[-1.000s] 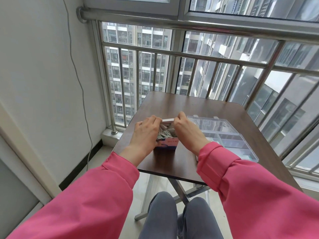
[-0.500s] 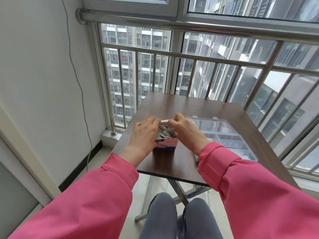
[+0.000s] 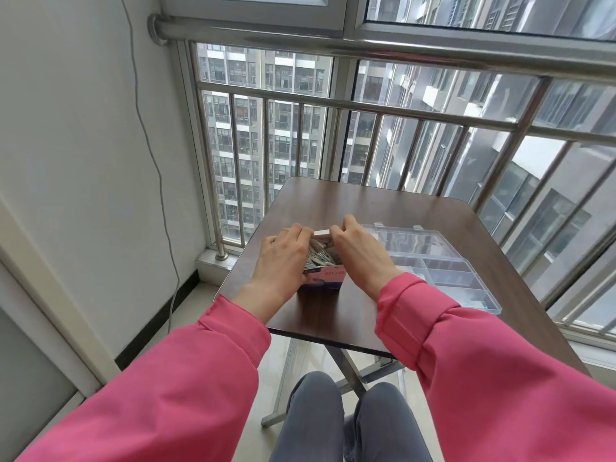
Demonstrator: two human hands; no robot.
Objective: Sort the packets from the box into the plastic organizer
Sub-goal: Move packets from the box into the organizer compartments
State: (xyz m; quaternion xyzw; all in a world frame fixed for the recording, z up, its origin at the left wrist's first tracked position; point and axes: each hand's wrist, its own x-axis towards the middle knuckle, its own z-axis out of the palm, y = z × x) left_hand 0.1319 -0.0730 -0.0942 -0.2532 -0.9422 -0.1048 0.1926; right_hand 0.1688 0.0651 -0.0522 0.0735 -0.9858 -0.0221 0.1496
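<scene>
A small pink and white box (image 3: 325, 277) stands on the brown table (image 3: 333, 305), its top open and full of several small packets (image 3: 320, 255). My left hand (image 3: 283, 258) wraps the box's left side, fingers curled over its top edge. My right hand (image 3: 358, 255) covers the right side, fingers curled at the white far flap (image 3: 321, 232). The clear plastic organizer (image 3: 443, 261) lies to the right of the box, its lid open toward the window.
The table stands against a steel window railing (image 3: 366, 110), with a white wall (image 3: 66, 145) on the left and a thin cable hanging down it. My knees (image 3: 350, 415) sit under the table's near edge, beside its folding metal legs.
Both hands stay on the box with only slight shifts of the fingers at its open top. The camera view has dipped a little.
</scene>
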